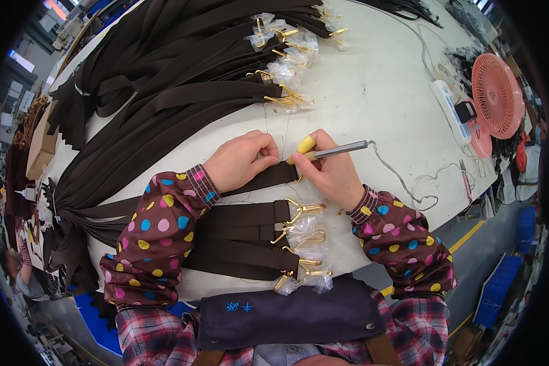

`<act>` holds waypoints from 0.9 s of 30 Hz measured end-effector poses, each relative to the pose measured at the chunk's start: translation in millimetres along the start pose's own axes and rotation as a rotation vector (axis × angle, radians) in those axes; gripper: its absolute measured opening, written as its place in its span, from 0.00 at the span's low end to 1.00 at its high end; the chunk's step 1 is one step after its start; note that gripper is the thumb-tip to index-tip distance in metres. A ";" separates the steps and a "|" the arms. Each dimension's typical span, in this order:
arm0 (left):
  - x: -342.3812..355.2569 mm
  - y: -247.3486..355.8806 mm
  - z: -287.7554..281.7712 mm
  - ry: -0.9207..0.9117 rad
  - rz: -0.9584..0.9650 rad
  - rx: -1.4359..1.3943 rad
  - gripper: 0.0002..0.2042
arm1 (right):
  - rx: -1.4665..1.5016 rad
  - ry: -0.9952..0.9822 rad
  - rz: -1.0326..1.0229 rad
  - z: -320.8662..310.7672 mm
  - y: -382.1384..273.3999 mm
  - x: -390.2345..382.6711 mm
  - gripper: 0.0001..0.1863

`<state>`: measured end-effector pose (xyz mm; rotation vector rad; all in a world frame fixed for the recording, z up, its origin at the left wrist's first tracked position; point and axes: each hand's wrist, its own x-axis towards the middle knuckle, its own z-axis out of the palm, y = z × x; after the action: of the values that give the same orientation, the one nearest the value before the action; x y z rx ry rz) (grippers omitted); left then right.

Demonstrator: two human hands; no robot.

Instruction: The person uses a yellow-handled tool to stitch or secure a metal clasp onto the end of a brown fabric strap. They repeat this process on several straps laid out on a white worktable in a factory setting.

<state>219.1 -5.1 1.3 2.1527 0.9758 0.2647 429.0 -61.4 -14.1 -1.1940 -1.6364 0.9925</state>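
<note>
My right hand point(334, 175) is closed around a corded, pen-shaped tool point(343, 149) with a grey metal barrel. A yellow finger cover point(306, 144) sits on one of its fingers. The tool's tip points left at the end of a dark brown strap point(273, 177), which lies under both hands. My left hand point(241, 160) pinches close to that tip, fingertips pressed together; what they hold is too small to make out. Thin threads point(287, 129) run on the table just beyond the fingers. A gold hook at this strap's end is mostly hidden by my right hand.
More brown straps point(238, 221) with gold hooks in clear plastic point(308, 232) lie nearer me. A larger bundle point(165, 67) fills the far left. On the right are a white power strip point(451, 113), a pink fan point(497, 96) and the tool's loose cord point(402, 182).
</note>
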 end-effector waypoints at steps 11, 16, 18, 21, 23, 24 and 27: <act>-0.3 5.4 -1.8 -0.010 -0.054 -0.022 0.07 | -0.035 0.001 -0.028 2.4 5.9 0.5 0.13; -0.1 4.9 -1.1 -0.005 -0.047 -0.018 0.08 | -0.070 -0.051 0.003 -0.2 2.5 0.0 0.11; -1.3 2.0 1.1 0.030 -0.016 -0.028 0.07 | -0.090 -0.076 0.012 -0.4 0.8 0.0 0.10; -1.2 1.8 2.0 0.044 -0.002 -0.037 0.06 | -0.091 -0.068 0.007 -0.1 0.6 -0.1 0.10; -1.1 3.6 0.8 0.027 -0.022 -0.033 0.07 | -0.098 -0.063 -0.001 -0.2 0.3 -0.2 0.10; -1.2 5.2 -0.7 0.012 -0.040 -0.027 0.07 | -0.094 -0.046 -0.011 0.4 1.0 0.0 0.11; -0.5 6.0 -1.3 -0.004 -0.058 -0.013 0.08 | -0.088 -0.012 -0.029 1.8 3.1 0.3 0.13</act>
<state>221.6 -7.4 6.5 2.1085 1.0297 0.2373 428.2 -60.6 -17.5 -1.2211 -1.7176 0.9189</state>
